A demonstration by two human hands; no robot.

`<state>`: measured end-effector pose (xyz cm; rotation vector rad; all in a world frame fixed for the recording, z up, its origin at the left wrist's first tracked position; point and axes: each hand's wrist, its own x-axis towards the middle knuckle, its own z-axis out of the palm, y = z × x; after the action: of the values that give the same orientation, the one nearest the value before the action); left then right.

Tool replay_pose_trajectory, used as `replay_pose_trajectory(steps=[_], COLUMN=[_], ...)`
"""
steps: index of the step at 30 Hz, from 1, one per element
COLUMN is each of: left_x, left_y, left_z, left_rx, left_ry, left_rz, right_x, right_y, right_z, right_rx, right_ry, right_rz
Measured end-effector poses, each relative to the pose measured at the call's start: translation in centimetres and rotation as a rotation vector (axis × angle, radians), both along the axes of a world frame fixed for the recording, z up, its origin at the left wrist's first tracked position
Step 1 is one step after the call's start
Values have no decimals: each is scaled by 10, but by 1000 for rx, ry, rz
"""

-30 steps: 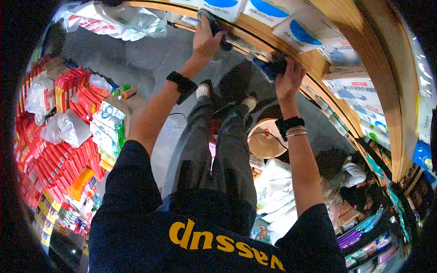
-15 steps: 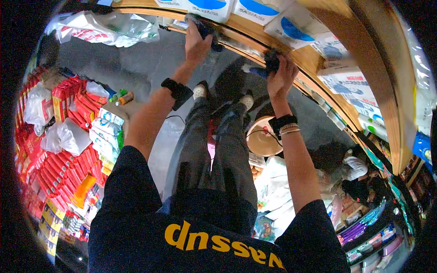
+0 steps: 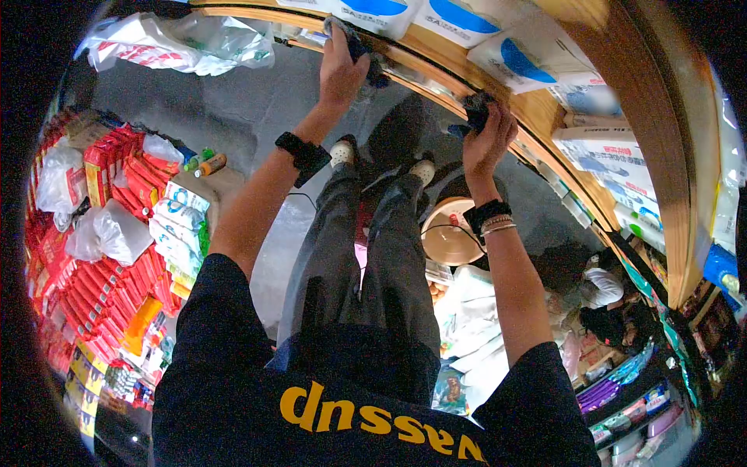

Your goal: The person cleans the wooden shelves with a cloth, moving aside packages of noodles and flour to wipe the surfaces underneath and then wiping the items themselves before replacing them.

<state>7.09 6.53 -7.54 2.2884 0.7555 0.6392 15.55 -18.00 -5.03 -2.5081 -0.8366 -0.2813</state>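
Note:
My left hand (image 3: pixel 341 76) is closed around a dark, crumpled cloth (image 3: pixel 359 51) at the front edge of a wooden shelf (image 3: pixel 420 68). Farther right along the same edge, my right hand (image 3: pixel 490 142) grips a second dark cloth (image 3: pixel 476 110), its fingers bent over it. Both cloths touch or nearly touch the shelf's front rail; the exact contact is hard to see. White packages with blue printing (image 3: pixel 517 64) stand on the shelf just beyond my hands.
Red packets (image 3: pixel 101 288) and white plastic bags (image 3: pixel 120 233) are piled at left. A clear bag (image 3: pixel 187 47) lies at the upper left. Near my feet sits a round tan basin-like object (image 3: pixel 451 237) with a cord across it. Another person (image 3: pixel 603 288) is low at the right.
My right hand and its cloth have shifted slightly right along the shelf edge. My left hand has moved a little to the right too, still holding its cloth.

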Motion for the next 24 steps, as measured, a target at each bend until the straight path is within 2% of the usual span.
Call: replay_pose_trajectory(steps=[3, 5, 6, 9, 11, 13, 15, 17, 18, 21, 23, 24], left_x=[-1, -2, -2, -1, -7, -14, -16, -16, -16, -8, 2, 6], left_y=[3, 0, -1, -3, -2, 1, -7, -18, -20, -59, -85, -97], left_z=[2, 5, 5, 4, 6, 8, 12, 18, -5, 21, 36, 36], left_rx=[5, 39, 37, 75, 8, -15, -41, -67, 6, -15, 21, 34], left_ry=[40, 29, 30, 0, 101, 116, 137, 255, 107, 258, 213, 250], left_rz=[-35, -31, -33, -16, -10, -16, -20, -87, -190, -261, -282, -361], right_x=[-1, 3, 2, -17, -22, -17, -11, -4, 0, 12, 21, 24], right_y=[16, 42, 53, 85, 89, 81, 68, 54, 46, 8, -25, -43], right_z=[11, 7, 0, 21, 12, 3, 0, 2, 5, -10, -17, -19], right_rx=[12, 101, 56, -76, -10, 53, -51, -66, -81, -85, -89, -94], right_ry=[85, 183, 25, 113, 98, 69, 10, -11, -27, -50, -63, -78], right_rz=[69, 206, 188, 115, 98, 81, 226, 261, 304, 234, 214, 190])
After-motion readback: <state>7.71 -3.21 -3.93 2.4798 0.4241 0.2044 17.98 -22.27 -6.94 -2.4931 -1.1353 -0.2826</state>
